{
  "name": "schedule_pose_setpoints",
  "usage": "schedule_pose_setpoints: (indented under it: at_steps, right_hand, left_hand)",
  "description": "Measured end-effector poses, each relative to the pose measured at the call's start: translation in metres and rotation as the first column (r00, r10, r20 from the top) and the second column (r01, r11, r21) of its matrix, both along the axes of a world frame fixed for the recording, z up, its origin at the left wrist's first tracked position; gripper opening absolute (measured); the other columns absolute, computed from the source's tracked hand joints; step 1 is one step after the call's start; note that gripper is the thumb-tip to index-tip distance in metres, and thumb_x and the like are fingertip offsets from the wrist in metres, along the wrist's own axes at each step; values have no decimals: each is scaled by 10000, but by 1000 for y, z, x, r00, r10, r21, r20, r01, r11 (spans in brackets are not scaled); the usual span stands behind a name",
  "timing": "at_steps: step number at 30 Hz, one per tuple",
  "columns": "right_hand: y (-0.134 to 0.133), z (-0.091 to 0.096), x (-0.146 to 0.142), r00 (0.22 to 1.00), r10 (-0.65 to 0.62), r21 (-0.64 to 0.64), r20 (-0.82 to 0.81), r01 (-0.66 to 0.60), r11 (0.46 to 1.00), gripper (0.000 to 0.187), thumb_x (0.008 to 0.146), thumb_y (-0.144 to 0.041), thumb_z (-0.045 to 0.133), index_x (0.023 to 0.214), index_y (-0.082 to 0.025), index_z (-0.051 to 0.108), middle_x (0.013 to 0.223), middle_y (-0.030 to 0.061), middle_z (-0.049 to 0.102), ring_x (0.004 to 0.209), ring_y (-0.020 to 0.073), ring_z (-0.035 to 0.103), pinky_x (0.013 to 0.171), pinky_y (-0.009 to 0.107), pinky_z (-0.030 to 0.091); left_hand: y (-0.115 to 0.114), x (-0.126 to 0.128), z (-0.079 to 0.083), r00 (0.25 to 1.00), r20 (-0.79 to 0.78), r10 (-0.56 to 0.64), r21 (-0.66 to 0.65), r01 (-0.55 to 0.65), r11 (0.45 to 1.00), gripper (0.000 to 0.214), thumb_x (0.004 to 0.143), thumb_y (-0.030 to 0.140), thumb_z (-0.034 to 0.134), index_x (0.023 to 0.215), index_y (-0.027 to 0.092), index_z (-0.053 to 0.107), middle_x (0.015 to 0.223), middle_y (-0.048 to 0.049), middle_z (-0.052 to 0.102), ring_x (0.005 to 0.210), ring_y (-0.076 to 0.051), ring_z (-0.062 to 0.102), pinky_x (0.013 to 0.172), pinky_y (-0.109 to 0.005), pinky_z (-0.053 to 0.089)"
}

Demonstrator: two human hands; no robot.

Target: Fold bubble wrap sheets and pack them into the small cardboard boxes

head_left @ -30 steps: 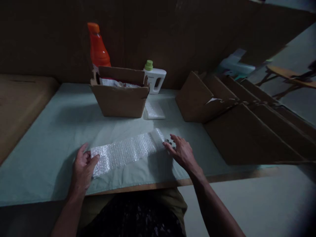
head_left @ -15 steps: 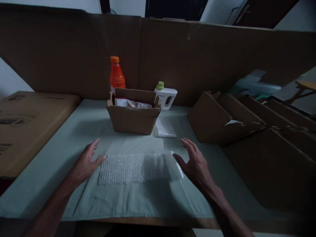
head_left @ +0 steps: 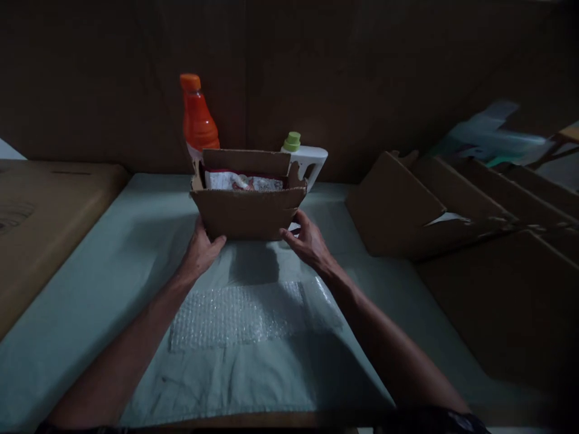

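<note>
A small open-topped cardboard box (head_left: 251, 211) is held from both sides, with a dark shadow on the cloth just in front of its base. Inside lies a white and red printed packet (head_left: 244, 181). My left hand (head_left: 201, 250) grips the box's lower left corner, thumb on the front face. At the lower right corner my right hand (head_left: 307, 241) has its thumb on the front and its fingers around the side. Between my forearms a flat sheet of bubble wrap (head_left: 239, 313) lies on the pale green cloth (head_left: 217, 386).
Behind the box stand an orange bottle (head_left: 199, 117) and a white jug with a green cap (head_left: 312, 158). A large closed carton (head_left: 58, 211) lies at left. Several open cardboard boxes (head_left: 398, 205) fill the right side. A tall cardboard panel (head_left: 316, 78) closes off the back.
Both hands have moved forward from above the bubble wrap and closed on the box's sides. The view has tilted down. The small bubble-wrap piece beside the box is now mostly hidden.
</note>
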State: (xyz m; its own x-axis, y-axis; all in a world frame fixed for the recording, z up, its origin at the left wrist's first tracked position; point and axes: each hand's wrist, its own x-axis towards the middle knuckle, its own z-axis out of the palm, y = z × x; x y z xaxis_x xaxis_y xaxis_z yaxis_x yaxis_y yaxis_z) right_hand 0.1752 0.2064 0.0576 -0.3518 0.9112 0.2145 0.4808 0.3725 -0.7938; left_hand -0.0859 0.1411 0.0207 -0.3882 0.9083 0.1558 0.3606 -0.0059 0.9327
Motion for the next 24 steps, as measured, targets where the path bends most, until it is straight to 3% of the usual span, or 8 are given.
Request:
schedule_pose_setpoints:
  at_steps: [3,6,8,11,14,16,19,24]
  right_hand:
    - [-15,2,21,1000,-12,49,10,12,999,622,843,-374,650,1424,-203,505,1344,137,635,1125,297,637,901,483,566]
    - [-58,-2,24,995,-67,177,74,53,983,593,892,-325,633,1458,-216,497,1454,148,565,1301,328,548,1058,549,478]
    - [-93,-12,15,982,22,223,188,-64,973,511,920,-285,608,1422,-220,542,1487,148,543,1330,320,528,1087,550,449]
    - [-135,-36,9,858,257,157,444,-357,921,473,928,-286,626,1394,-223,578,1544,144,495,1361,307,506,1076,521,447]
    - [-152,-54,54,773,207,128,600,-348,929,442,956,-326,602,1389,-238,598,1525,128,526,1393,308,482,1100,511,412]
    - [-154,-55,106,759,-44,185,650,-102,977,378,982,-332,536,1338,-253,638,1469,123,582,1343,321,529,1059,515,433]
    - [-152,-42,167,703,-308,271,641,168,948,332,975,-361,498,1214,-243,695,1320,127,682,1169,340,635,936,518,489]
    - [-132,-28,140,798,-214,257,563,76,963,409,954,-371,543,1319,-217,644,1374,137,651,1203,329,623,952,486,494]
  left_hand:
    - [-12,-5,7,997,-79,6,21,-4,1000,823,726,201,725,1470,147,377,1439,-192,513,1344,-339,518,1171,-521,382]
    - [-52,4,12,969,-245,24,83,-4,997,868,768,249,719,1538,163,328,1550,-187,416,1429,-364,423,1212,-552,307]
    - [-88,19,8,923,-355,-146,29,167,985,753,789,272,700,1494,200,444,1508,-145,502,1422,-356,438,1214,-551,306]
    - [-131,39,-12,758,-450,-473,-174,445,878,481,806,265,670,1287,255,670,1392,-105,638,1369,-344,502,1211,-575,308]
    - [-148,38,-29,683,-470,-560,-230,518,824,379,864,281,618,1229,275,719,1427,-93,628,1396,-326,488,1218,-593,293]
    - [-152,27,-32,686,-475,-551,-191,531,826,358,889,290,591,1217,277,732,1432,-92,625,1411,-324,476,1197,-583,339]
    - [-162,5,-26,731,-540,-417,-89,443,892,331,896,308,580,1180,270,747,1391,-105,646,1394,-337,490,1162,-561,391]
    - [-191,-23,-24,761,-648,-25,-45,-6,999,449,825,459,624,1189,203,682,1343,-172,626,1360,-411,472,1178,-614,313]
